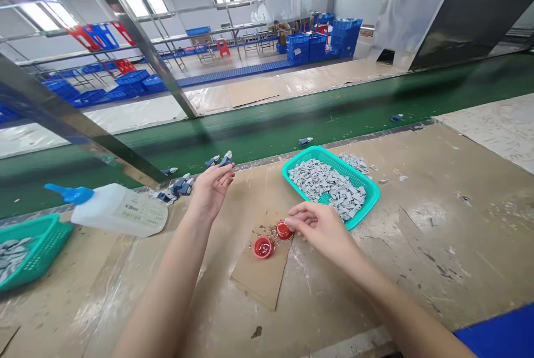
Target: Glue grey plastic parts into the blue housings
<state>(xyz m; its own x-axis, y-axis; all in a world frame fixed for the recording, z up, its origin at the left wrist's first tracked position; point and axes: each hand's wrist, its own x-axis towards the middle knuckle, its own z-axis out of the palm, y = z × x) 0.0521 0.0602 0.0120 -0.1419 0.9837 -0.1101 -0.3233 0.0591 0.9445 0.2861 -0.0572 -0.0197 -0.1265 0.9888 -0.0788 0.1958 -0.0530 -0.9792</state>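
Note:
My left hand [213,188] is raised over the table edge by the belt. Its fingertips are closed on a small dark blue plastic part with a pale grey tip [226,158]. On the right, my right hand [319,227] pinches a small pale piece, mostly hidden by the fingers, at the rim of a red cap [284,230]. Beside it stands a second red cap [263,247] with wet-looking red inside. Both caps rest on a piece of cardboard [261,283]. Behind my right hand is a turquoise basket [372,194] of small grey plastic pieces [321,180].
A white squeeze bottle with a blue nozzle [120,210] lies at left, near another turquoise basket [45,252]. Several dark blue parts [181,185] lie by the green conveyor belt [258,132]. A metal post [150,52] rises at left. Loose grey pieces [354,162] lie behind the basket.

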